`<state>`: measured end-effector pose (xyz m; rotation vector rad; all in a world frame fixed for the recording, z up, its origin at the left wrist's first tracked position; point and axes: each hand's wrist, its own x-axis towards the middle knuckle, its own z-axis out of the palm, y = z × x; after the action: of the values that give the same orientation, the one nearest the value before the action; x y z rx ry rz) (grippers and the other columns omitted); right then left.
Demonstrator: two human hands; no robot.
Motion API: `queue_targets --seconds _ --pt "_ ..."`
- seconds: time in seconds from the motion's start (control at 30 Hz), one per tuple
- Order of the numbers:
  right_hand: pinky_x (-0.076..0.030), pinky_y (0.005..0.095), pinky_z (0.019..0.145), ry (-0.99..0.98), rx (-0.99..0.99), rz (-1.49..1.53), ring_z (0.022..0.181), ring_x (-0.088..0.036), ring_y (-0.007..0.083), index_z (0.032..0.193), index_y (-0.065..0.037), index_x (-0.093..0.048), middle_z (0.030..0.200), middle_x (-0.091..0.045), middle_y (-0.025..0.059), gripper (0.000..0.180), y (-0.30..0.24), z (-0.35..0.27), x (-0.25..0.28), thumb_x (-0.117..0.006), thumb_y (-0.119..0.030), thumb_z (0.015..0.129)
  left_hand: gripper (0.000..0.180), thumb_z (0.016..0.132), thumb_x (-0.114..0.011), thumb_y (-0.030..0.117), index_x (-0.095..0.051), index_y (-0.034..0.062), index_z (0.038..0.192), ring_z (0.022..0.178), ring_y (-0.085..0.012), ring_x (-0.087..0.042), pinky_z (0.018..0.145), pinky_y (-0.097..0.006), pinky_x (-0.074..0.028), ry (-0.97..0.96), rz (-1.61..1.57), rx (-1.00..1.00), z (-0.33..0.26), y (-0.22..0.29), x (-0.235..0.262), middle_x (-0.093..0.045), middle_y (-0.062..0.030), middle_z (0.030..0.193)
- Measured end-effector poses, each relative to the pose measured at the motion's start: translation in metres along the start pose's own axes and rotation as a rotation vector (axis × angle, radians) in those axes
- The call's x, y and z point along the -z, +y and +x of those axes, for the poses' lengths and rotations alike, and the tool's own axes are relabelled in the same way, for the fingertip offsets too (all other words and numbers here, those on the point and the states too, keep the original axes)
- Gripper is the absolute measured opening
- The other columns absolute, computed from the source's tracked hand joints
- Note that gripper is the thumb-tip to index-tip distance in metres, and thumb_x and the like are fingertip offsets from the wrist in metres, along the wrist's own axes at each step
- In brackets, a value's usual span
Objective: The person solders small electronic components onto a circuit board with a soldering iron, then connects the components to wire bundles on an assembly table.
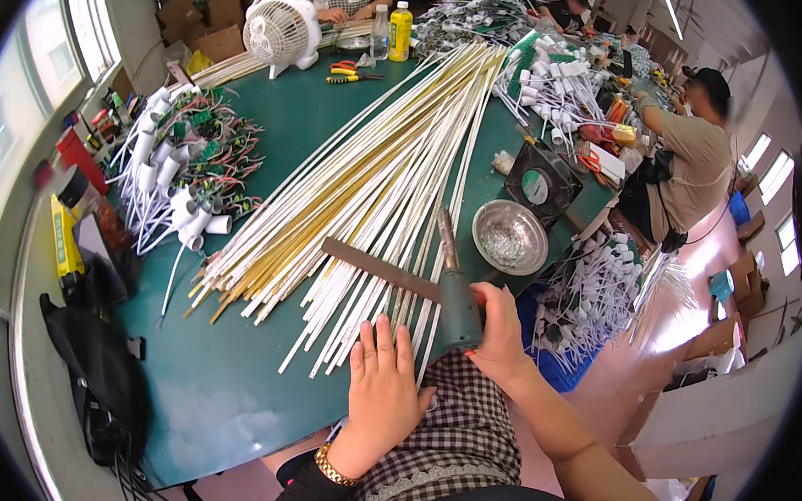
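My left hand [386, 385] lies flat, fingers stretched out, over the near ends of a fan of long thin white and yellow strips [361, 198]. Beside it, my right hand [500, 336] is closed around the side of a dark green cylindrical tool [460, 313]. A worn metal rod [447, 238] sticks out of the tool's far end. A flat metal bar [379, 268] reaches from it leftward across the strips. The fingertips behind the cylinder are partly hidden.
A metal bowl [509, 237] of small shiny pieces and a black square fan [544, 182] stand at right. White lamp bases with wires [180, 168] are heaped at left. Pliers [353, 70], bottles [400, 32] and a white fan [279, 30] sit farther back. A co-worker [689, 150] is at right.
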<state>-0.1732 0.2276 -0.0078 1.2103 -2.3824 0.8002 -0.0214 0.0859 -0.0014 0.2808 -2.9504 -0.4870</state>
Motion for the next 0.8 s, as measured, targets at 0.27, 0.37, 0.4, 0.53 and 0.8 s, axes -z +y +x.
queue_targets --seconds 0.27,0.37,0.4,0.53,0.8 --pt "-0.045 0.0385 0.078 0.207 0.024 0.192 0.083 -0.059 0.0253 0.132 -0.002 -0.049 0.095 -0.063 0.0091 0.071 0.013 -0.006 -0.005 -0.081 -0.022 0.073 0.102 0.076 -0.079 0.039 -0.027 -0.0166 0.145 0.145 -0.0527 -0.020 0.117 -0.058 -0.019 0.041 -0.058 -0.002 0.001 -0.002 -0.002 -0.023 -0.0370 0.153" --pt "-0.051 0.0326 0.075 0.240 0.106 0.183 0.086 -0.062 0.0218 0.139 0.001 -0.042 0.109 -0.058 0.0126 0.072 0.016 -0.007 0.003 -0.078 -0.003 0.076 0.102 0.077 -0.078 0.039 -0.026 -0.0148 0.146 0.145 -0.0523 -0.019 0.116 -0.061 -0.018 0.026 -0.067 -0.006 0.005 0.002 0.001 -0.024 -0.0369 0.153" --pt "-0.051 0.0326 0.075 0.247 0.103 0.186 0.086 -0.062 0.0218 0.139 0.001 -0.042 0.109 -0.058 0.0126 0.072 0.013 -0.003 0.005 -0.078 -0.003 0.076 0.101 0.077 -0.078 0.039 -0.027 -0.0137 0.146 0.145 -0.0520 -0.019 0.115 -0.063 -0.018 0.011 -0.052 0.003 0.006 0.004 0.003 -0.025 -0.0369 0.152" --pt "-0.050 0.0326 0.077 0.205 0.121 0.221 0.087 -0.062 0.0212 0.139 0.001 -0.040 0.106 -0.059 0.0126 0.073 -0.005 0.018 0.028 -0.077 -0.004 0.077 0.099 0.077 -0.078 0.040 -0.030 -0.0114 0.146 0.145 -0.0516 -0.020 0.114 -0.066 -0.017 0.016 -0.029 0.002 0.006 0.002 0.006 -0.026 -0.0364 0.152" --pt "-0.050 0.0307 0.075 0.073 0.038 0.339 0.082 -0.065 0.0199 0.145 -0.006 -0.032 0.094 -0.064 0.0100 0.083 -0.002 0.035 0.041 -0.078 -0.002 0.076 0.094 0.079 -0.074 0.047 -0.037 -0.0110 0.143 0.144 -0.0523 -0.023 0.113 -0.065 -0.016 0.088 0.078 -0.077 0.000 -0.007 0.001 -0.036 -0.0325 0.149"
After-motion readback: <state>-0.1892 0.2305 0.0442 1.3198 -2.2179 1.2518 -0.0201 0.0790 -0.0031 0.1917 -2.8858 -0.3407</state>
